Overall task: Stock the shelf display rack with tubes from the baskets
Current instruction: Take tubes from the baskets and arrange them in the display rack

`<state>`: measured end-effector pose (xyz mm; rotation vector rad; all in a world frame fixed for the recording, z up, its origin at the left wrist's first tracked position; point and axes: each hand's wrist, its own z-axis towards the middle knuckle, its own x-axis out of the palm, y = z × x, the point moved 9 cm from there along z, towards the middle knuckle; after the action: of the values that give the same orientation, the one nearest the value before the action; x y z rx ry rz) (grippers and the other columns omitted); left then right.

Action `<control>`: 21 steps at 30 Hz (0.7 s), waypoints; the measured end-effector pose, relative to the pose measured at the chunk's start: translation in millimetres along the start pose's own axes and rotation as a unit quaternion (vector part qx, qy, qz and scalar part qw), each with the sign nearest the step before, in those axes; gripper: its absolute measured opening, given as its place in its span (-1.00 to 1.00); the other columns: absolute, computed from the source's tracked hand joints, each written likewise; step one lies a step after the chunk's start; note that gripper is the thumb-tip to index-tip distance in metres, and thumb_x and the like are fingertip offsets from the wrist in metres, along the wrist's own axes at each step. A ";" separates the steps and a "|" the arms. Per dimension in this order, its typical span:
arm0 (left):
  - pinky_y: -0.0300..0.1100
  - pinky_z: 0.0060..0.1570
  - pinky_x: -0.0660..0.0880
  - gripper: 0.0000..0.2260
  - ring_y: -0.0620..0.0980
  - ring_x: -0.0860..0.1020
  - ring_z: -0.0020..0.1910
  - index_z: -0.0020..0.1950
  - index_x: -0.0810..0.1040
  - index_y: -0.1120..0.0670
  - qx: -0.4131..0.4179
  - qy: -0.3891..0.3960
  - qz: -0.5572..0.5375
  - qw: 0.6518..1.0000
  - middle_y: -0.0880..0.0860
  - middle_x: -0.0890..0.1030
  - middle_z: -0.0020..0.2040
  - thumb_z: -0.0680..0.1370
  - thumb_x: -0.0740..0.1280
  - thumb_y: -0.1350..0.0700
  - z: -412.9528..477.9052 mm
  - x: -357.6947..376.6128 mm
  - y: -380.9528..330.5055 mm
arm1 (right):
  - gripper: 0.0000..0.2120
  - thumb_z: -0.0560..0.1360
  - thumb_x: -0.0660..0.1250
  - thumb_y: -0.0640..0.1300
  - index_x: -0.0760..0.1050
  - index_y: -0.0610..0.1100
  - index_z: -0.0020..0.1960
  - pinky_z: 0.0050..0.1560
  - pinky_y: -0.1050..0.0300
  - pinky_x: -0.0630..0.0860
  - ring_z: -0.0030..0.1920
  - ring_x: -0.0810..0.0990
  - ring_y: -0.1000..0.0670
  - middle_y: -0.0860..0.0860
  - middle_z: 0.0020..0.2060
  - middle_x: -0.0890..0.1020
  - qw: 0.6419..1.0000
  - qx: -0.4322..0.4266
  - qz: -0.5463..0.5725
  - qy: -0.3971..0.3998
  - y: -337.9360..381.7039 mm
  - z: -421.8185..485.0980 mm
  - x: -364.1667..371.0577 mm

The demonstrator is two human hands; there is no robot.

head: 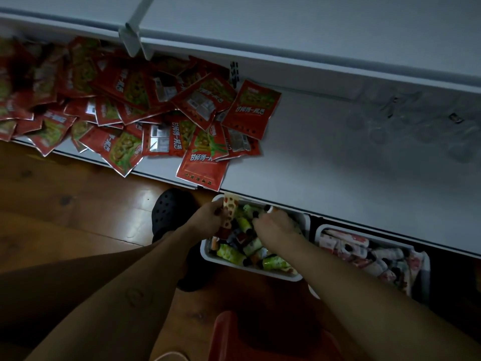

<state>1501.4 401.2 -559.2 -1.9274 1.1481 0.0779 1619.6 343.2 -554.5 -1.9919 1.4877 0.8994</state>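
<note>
A white basket (260, 272) on the floor holds several green and mixed tubes (231, 252). My left hand (208, 216) grips a pale tube with red-orange spots (230, 208) above the basket's far left corner. My right hand (276, 224) reaches into the basket with fingers curled round a small dark-capped tube (269, 209). A second white basket (318, 238) to the right holds several red-and-white tubes (364, 254). The white shelf (338, 165) of the display rack runs across the view above both baskets.
Several red snack packets (161, 118) lie heaped on the shelf's left half, some overhanging its front edge. A white divider (132, 40) stands on the upper shelf. A black clog (169, 212) rests on the wooden floor beside the basket. A red stool (260, 337) sits below.
</note>
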 end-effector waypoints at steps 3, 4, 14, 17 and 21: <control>-0.06 -0.09 0.59 -0.87 0.07 0.59 -0.07 0.12 0.46 0.12 -0.005 0.011 0.024 1.000 0.08 0.57 -0.08 0.64 0.17 0.14 -1.4 -0.7 3.1 | -0.71 0.55 0.22 -0.31 0.48 -0.16 0.25 -0.16 0.04 0.47 0.00 0.56 -0.15 -0.19 0.32 0.38 1.000 0.004 -0.006 0.021 -1.7 5.0 3.1; -0.11 -0.13 0.58 -0.84 0.05 0.58 -0.07 0.16 0.46 0.14 -0.006 0.016 0.027 0.999 0.06 0.57 -0.08 0.64 0.17 0.14 -2.2 0.3 3.2 | -0.70 0.54 0.22 -0.32 0.48 -0.17 0.26 -0.14 0.03 0.49 0.00 0.56 -0.16 -0.20 0.33 0.36 1.000 0.003 -0.007 0.021 -2.0 4.6 0.8; -0.26 -0.29 0.43 -0.88 -0.07 0.52 -0.24 -0.07 0.45 0.07 0.022 0.016 0.028 0.999 -0.01 0.54 -0.21 0.64 0.18 0.17 -9.0 -10.4 -30.4 | -0.73 0.50 0.26 -0.34 0.56 -0.16 0.15 -0.10 0.07 0.50 -0.01 0.56 -0.16 -0.10 0.10 0.50 0.997 0.003 0.041 -0.059 -9.2 -24.9 -23.9; -0.29 -0.32 0.43 -0.84 -0.09 0.52 -0.29 -0.12 0.43 0.07 0.034 0.036 0.042 0.998 0.01 0.53 -0.23 0.65 0.16 0.15 -17.4 -12.5 -51.0 | -0.67 0.52 0.28 -0.24 0.53 -0.09 0.27 0.07 0.02 0.50 0.20 0.48 -0.16 -0.09 0.32 0.40 0.974 0.027 0.197 -0.111 -25.6 -37.4 -23.9; -0.19 -0.26 0.50 -0.84 -0.03 0.53 -0.28 -0.12 0.42 0.11 0.058 0.061 0.063 0.994 0.06 0.52 -0.22 0.65 0.15 0.15 -33.5 -14.4 -83.1 | -0.73 0.51 0.31 -0.27 0.65 0.00 0.08 0.31 0.02 0.39 0.36 0.39 -0.14 -0.08 0.38 0.41 0.884 0.062 0.420 -0.197 -48.7 -67.4 -35.8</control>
<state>1542.9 404.2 -478.6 -1.7765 1.3258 -0.0400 1673.8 331.2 -483.1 -0.9249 2.0897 1.3872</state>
